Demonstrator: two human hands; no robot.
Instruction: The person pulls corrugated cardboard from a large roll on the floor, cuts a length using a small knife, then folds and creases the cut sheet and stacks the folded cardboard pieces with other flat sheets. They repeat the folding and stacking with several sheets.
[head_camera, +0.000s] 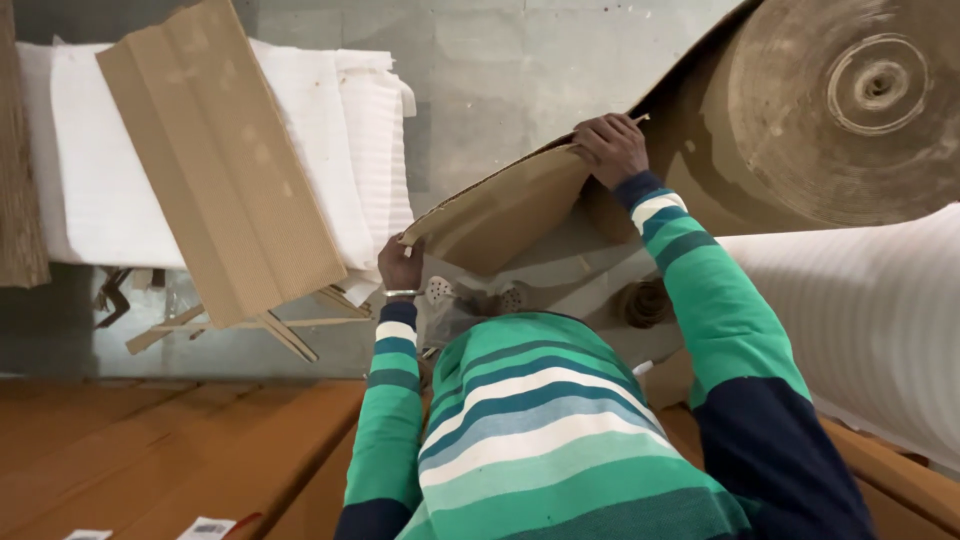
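A brown corrugated paper sheet (505, 205) runs off a big brown roll (850, 100) at the upper right. My left hand (399, 266) grips the sheet's near left corner. My right hand (612, 148) clutches its upper edge close to the roll. The sheet bows up between the two hands. Both arms wear a green, white and navy striped sweater (520, 420), which hides what lies below the sheet.
A folded brown cardboard piece (215, 150) lies slanted on a stack of white foam sheets (90, 160) at the upper left. A white foam roll (870, 320) fills the right side. Wooden strips (260, 325) lie on the grey floor. Brown boards (150, 450) span the bottom.
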